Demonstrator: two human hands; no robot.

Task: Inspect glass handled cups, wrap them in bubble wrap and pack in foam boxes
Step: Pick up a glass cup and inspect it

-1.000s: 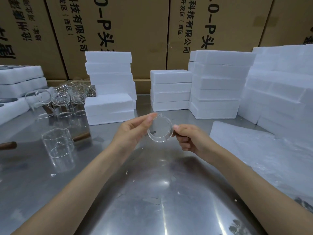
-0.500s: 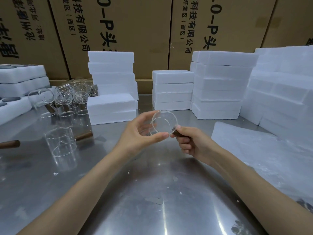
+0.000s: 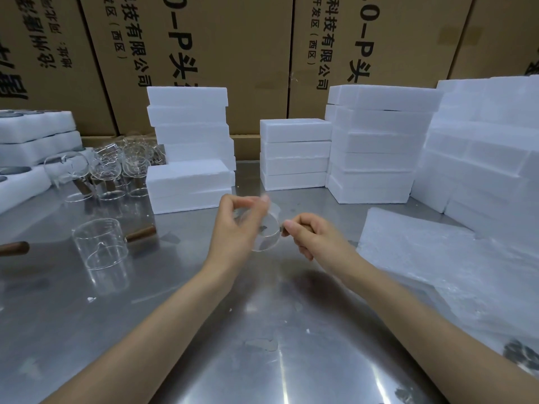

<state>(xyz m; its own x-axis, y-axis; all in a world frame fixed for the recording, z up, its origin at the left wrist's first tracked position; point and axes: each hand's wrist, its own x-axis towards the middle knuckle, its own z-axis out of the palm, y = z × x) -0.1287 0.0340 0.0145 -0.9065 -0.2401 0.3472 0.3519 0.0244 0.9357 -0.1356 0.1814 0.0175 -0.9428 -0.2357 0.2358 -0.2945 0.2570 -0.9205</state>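
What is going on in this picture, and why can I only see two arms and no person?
The camera sits on the person's head, looking down, so you see only their arms. Their right hand holds a clear glass cup by its brown handle, while the left hand touches its rim with the fingertips, checking it. Below is a shiny metal table. On it stand another cup, a group of more cups, white foam boxes in stacks, and a sheet of bubble wrap on the right.
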